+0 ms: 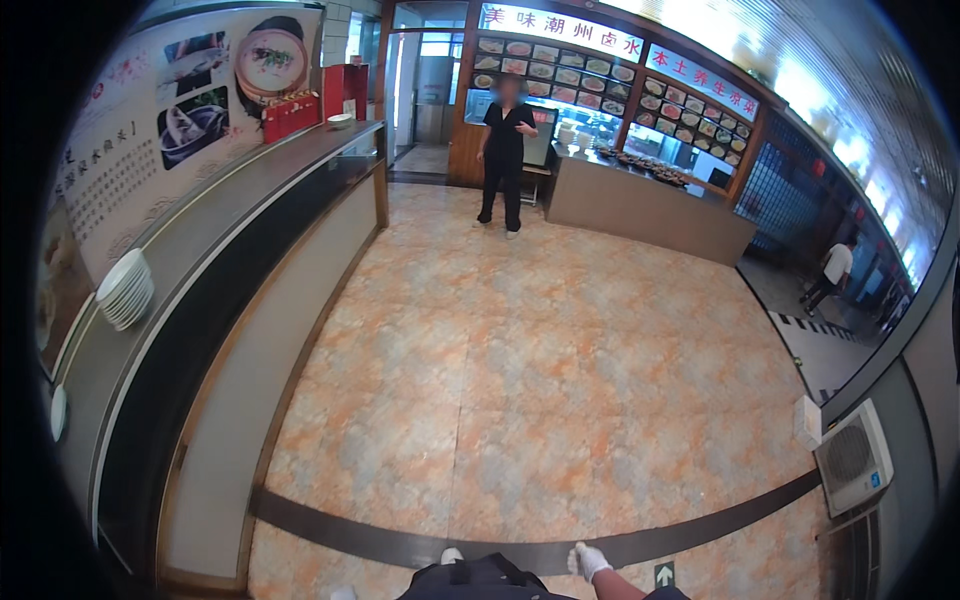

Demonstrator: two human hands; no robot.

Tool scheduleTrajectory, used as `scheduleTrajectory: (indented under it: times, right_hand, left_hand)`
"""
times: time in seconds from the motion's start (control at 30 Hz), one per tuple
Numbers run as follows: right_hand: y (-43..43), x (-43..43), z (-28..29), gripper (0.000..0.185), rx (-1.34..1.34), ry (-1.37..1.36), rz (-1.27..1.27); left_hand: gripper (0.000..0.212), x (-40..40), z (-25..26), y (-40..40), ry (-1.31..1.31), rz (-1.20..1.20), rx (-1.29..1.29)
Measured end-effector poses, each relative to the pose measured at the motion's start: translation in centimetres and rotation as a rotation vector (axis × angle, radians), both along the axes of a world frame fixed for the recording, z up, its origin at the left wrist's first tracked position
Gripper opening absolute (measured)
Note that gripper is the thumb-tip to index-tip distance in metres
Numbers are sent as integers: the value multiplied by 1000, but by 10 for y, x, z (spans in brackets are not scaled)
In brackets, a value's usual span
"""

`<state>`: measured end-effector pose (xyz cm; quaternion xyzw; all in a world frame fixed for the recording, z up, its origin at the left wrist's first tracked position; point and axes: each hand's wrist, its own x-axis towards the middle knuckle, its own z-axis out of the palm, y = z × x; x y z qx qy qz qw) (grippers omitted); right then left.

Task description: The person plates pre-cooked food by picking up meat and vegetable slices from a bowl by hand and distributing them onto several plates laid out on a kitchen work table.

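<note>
My right hand wears a white glove and hangs low at the front of my body, above a dark floor strip. Its fingers look curled, and no object shows in them. At the bottom edge, left of my dark clothing, a small white patch may be my gloved left hand, mostly cut off by the frame. The tip of a white shoe shows on the strip. Before me spreads a mottled orange and grey tiled floor.
A long counter lines the left, bearing stacked white plates and a white bowl. A person in black stands ahead beside a serving counter with dishes. At right are an air-conditioner outdoor unit and another person farther off.
</note>
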<state>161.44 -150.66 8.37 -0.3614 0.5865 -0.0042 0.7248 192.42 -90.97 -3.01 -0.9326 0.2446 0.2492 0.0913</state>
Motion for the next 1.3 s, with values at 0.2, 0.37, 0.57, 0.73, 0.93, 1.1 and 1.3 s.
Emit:
scheduleTrajectory:
  times: [0.2,0.37,0.57,0.73,0.93,1.1,1.3]
  right_hand:
    - [-32,-62,-65,40,56,231,-340]
    - [-79,47,-79,34,122,285,-357]
    - [-210,259,-151,32,-45,215,225]
    - [-382,425,-183,28,-362,85,512]
    - [-422,677,-27,28,-152,-89,246]
    - [-458,720,-55,30,-124,-40,376]
    - [-469,742,-76,32,95,115,140]
  left_hand:
    - [4,172,104,-248,219,969,-1039]
    - [8,306,122,-329,102,955,-1238]
    - [16,347,16,-259,-207,373,-403]
    - [18,399,11,-303,182,327,-19]
    - [18,477,8,-319,220,573,37]
    - [18,594,-25,-385,175,453,24]
    - [18,790,-28,-513,38,728,-483]
